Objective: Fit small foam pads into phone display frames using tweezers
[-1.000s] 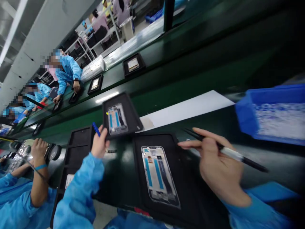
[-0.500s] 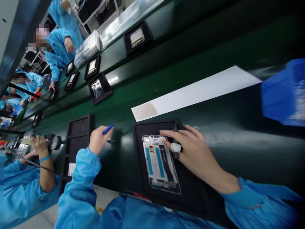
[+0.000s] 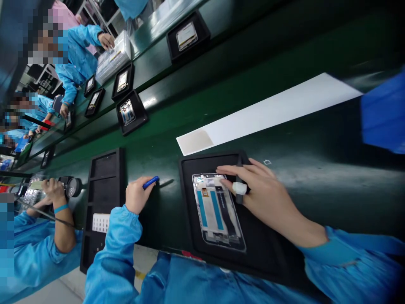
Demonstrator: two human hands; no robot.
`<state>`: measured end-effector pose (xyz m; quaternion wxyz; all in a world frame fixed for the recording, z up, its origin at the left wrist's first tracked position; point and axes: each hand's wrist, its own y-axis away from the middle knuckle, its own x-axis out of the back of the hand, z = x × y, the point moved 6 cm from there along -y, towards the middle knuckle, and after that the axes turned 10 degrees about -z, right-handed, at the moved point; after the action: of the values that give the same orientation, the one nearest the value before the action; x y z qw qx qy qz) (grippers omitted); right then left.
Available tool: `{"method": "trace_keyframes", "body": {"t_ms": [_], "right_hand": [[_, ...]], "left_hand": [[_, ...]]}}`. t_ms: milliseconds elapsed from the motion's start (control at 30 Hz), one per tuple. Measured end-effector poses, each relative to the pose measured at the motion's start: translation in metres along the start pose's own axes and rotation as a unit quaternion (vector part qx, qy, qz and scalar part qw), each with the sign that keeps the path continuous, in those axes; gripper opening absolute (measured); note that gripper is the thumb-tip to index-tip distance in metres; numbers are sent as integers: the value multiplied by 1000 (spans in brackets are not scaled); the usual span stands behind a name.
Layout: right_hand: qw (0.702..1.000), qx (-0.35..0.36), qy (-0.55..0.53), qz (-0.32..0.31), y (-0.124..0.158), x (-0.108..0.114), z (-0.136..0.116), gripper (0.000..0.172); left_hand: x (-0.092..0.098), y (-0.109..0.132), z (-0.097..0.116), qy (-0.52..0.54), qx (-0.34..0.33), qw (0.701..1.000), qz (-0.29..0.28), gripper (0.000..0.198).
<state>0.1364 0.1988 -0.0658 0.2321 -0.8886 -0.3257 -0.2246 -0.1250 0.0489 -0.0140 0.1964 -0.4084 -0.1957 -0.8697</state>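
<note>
My left hand (image 3: pixel 136 196) is closed around a blue pen-like tool (image 3: pixel 151 182), whose tip points right. A dark streak lies just beyond it, too unclear to name. My right hand (image 3: pixel 262 188) reaches over the opened phone (image 3: pixel 215 215), index finger and thumb apart at its top right corner. A black band with a white piece (image 3: pixel 239 188) sits across that hand's fingers. The phone lies in a black tray (image 3: pixel 186 202), its inside facing up, with two blue strips and a dark flex cable showing.
A long white paper strip (image 3: pixel 272 109) lies behind the tray, beside a blue bin (image 3: pixel 382 114). To the left is a black compartment tray (image 3: pixel 106 190) holding a white dotted sheet (image 3: pixel 100 222). Several phone trays, including one (image 3: pixel 131 112), line the far side. Co-workers in blue sit around.
My left hand has shifted right with the blue tool, closer to the phone. My right hand stays at the phone's corner. Across the bench, a co-worker's hand has come onto the clear stack.
</note>
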Motion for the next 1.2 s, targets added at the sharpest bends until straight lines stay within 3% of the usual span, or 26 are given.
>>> {"method": "trace_keyframes", "body": {"t_ms": [233, 333, 433, 533, 800, 867, 933, 1033, 1100, 1200], "right_hand": [[999, 21, 10, 34, 1, 8, -11, 25], [998, 34, -30, 41, 3, 15, -34, 19], [988, 43, -147, -33, 3, 11, -61, 20], [965, 30, -240, -103, 3, 1, -76, 26], [957, -10, -272, -100, 6, 0, -71, 23], [958, -15, -274, -83, 7, 3, -71, 23], [956, -22, -285, -74, 7, 5, -71, 23], [943, -42, -319, -78, 8, 2, -71, 23], [934, -53, -342, -83, 8, -1, -70, 24], [928, -58, -358, -84, 8, -4, -70, 26]], "left_hand": [[11, 4, -2, 135, 51, 989, 21, 28], [-8, 17, 15, 256, 72, 963, -39, 35], [-38, 31, 42, 360, 94, 920, -123, 40], [-58, 38, 65, 396, 100, 897, -170, 47], [-75, 35, 78, 370, 69, 905, -197, 50], [-71, 33, 78, 352, 34, 923, -150, 45], [-56, 34, 79, 347, -31, 937, -26, 51], [-34, 47, 85, 318, -133, 925, 157, 70], [-32, 55, 90, 276, -171, 928, 184, 79], [-39, 61, 93, 252, -189, 935, 166, 80]]}}
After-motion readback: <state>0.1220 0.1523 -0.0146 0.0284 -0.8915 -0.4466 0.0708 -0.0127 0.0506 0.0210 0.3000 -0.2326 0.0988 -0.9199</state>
